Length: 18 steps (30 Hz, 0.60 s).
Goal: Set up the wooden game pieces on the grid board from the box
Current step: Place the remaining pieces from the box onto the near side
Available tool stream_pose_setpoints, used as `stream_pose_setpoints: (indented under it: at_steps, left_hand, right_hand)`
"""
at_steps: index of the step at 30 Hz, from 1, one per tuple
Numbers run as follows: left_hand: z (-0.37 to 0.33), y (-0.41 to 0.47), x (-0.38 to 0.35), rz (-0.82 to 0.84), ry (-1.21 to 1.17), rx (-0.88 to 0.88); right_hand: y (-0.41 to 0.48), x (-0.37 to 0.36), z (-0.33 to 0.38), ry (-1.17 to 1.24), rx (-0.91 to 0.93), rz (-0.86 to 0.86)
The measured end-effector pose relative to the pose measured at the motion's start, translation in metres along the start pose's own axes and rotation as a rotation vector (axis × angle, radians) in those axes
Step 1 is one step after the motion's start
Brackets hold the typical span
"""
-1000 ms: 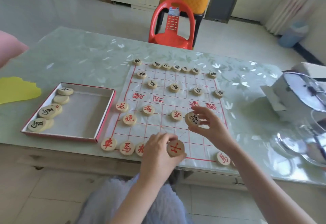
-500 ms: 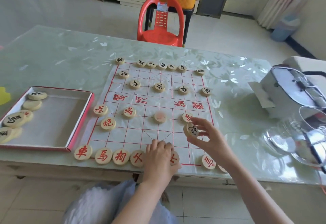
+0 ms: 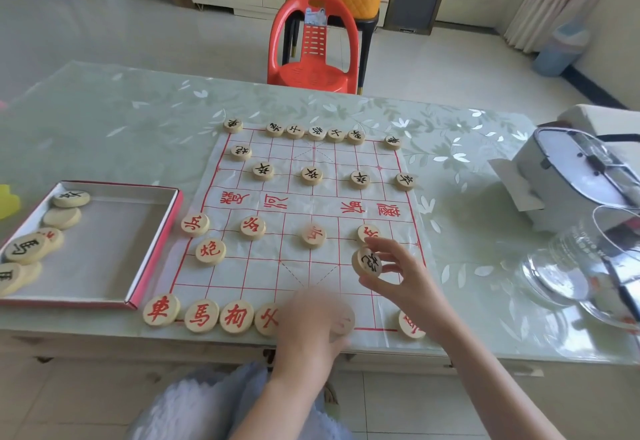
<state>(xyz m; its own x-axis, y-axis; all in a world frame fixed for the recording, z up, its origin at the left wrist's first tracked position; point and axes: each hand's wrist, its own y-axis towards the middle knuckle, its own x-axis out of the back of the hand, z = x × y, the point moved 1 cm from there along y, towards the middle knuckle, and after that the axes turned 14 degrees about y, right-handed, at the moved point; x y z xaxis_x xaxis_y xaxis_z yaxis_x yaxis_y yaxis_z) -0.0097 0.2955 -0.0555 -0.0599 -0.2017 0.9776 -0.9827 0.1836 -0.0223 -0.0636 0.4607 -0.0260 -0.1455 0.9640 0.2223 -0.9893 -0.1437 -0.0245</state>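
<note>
A white grid board (image 3: pixel 284 269) with red lines lies on the table, with round wooden pieces along its far and near rows. My right hand (image 3: pixel 401 276) pinches a black-lettered piece (image 3: pixel 367 263) upright above the board's near right part. My left hand (image 3: pixel 311 325) is blurred over the near row, beside a faint piece (image 3: pixel 343 321) under its fingers; whether it grips that piece is unclear. The red-edged box (image 3: pixel 152 245) at the left holds several more pieces (image 3: pixel 27 248).
A clear glass jug (image 3: pixel 588 266) and a white case (image 3: pixel 581 169) stand at the right of the table. A red plastic chair (image 3: pixel 313 44) is beyond the far edge. The table's near edge runs just below the near row of pieces.
My left hand has brought the red-lettered piece down to the board's near row and is now sliding there. My right hand has stayed put with the black piece.
</note>
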Motion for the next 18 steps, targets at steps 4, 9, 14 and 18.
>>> stream_pose_setpoints:
  at_steps: [4,9,14,18]
  left_hand:
    - [0.000,0.001,0.000,-0.018,-0.007,0.012]
    - [-0.003,0.009,0.000,-0.019,-0.087,0.051]
    - [-0.010,0.025,0.003,-0.134,-0.215,0.077]
    - [-0.012,0.037,0.000,-0.208,-0.220,0.089]
  right_hand:
    - [0.006,0.001,0.000,-0.004,0.003,0.009]
    - [0.038,0.013,0.005,-0.034,0.038,-0.006]
    - [0.120,0.046,-0.005,-0.183,0.020,-0.162]
    - [0.193,0.061,-0.014,-0.312,-0.019,-0.237]
